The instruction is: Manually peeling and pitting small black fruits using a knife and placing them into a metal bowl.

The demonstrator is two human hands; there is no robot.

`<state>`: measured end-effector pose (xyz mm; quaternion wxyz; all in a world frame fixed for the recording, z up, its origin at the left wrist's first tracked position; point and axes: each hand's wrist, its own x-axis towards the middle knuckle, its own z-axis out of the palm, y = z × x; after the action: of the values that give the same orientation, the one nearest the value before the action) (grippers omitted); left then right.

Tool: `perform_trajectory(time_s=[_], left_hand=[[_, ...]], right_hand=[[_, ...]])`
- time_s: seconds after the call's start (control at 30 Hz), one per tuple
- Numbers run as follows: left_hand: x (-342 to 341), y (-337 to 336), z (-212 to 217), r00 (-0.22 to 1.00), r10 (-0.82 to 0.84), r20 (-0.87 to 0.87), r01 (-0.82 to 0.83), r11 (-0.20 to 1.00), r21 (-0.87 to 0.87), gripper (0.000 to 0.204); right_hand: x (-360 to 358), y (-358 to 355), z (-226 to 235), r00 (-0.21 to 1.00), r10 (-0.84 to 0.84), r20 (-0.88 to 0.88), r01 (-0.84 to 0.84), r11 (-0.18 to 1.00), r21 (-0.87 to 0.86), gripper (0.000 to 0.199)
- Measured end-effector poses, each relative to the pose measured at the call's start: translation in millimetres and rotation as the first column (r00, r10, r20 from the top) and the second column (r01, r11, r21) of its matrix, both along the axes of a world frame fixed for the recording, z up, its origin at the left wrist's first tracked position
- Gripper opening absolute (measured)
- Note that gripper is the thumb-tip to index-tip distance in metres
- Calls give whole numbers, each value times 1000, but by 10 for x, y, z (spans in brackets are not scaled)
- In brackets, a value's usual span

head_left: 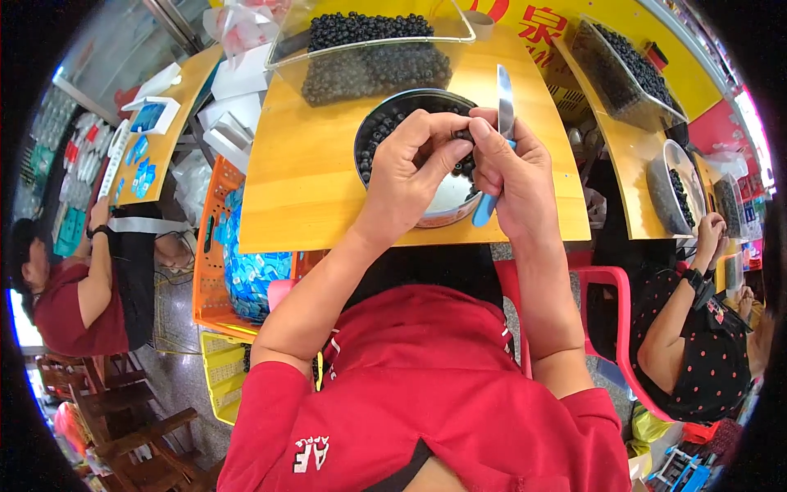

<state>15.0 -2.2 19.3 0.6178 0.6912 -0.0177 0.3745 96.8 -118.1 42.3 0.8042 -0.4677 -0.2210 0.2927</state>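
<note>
My left hand [414, 160] and my right hand [516, 176] meet over a metal bowl [447, 215] that holds several small dark round fruits. The fingertips of both hands pinch one dark fruit [465, 135] between them. In my right hand I also grip a knife with a blue handle [485, 209]; its blade [505, 100] points up and away from me. The bowl stands at the near edge of a yellow wooden table [299, 184]. Behind the bowl a clear plastic tray [365, 57] is heaped with the same dark fruits.
An orange crate [215, 271] with blue packets stands left of the table. A person in red sits at the left, at another yellow table [168, 123]. At the right a person in a dotted top works beside a second bowl [672, 189] and tray [627, 70]. A red plastic chair [615, 287] stands between us.
</note>
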Motion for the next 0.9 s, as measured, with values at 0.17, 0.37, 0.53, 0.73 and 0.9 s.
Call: perform_trajectory(time_s=[0.17,0.37,0.53,0.73,0.9], left_hand=[[-46,20,82,987,-160,-30,140,928,-345,16],[-34,117,21,929,-352,111,341,704,-623,19],[-60,121,-8,907,-393,149,386,639,-665,19],[-89,181,49,891,-450,60,385,679,-625,23],[-79,467,271,870,-488,74,356,516,-779,26]], right_hand=[[-11,-13,76,998,26,61,-23,999,-47,24],[-65,-25,69,942,29,335,6,995,-102,32],[-97,-22,97,884,27,466,53,986,-159,29],[-45,-41,50,914,84,398,6,975,-221,27],[30,-104,20,938,-12,346,65,988,-143,32]])
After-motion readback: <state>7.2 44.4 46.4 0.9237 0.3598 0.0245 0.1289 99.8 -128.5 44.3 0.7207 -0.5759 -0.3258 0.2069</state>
